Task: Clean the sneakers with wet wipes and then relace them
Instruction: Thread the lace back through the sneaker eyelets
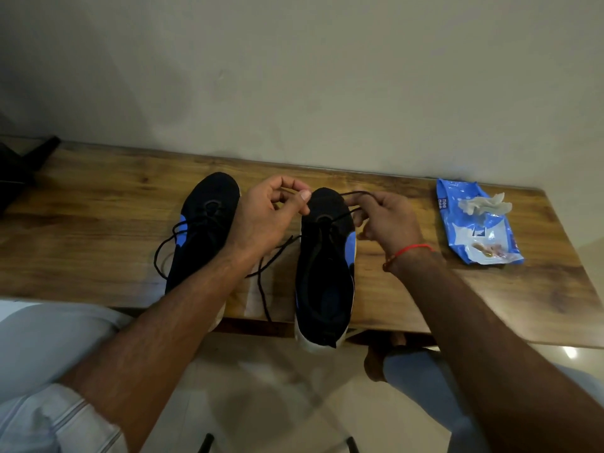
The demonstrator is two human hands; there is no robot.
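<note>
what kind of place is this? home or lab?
Likely a home: a wooden bench against a plain painted wall, a glossy tiled floor, and a wet-wipes pack beside two sneakers.

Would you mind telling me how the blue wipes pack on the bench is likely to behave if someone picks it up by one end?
The wipes pack looks crumpled and soft, so it would probably sag rather than stay flat. Its glossy film may be slippery. The wipe sticking out of its opening could well pull free.

My knotty brown wooden bench (98, 207) meets a plain grey-beige wall (294, 76); pale, perhaps tiled, glossy floor (261, 387) below.
</note>
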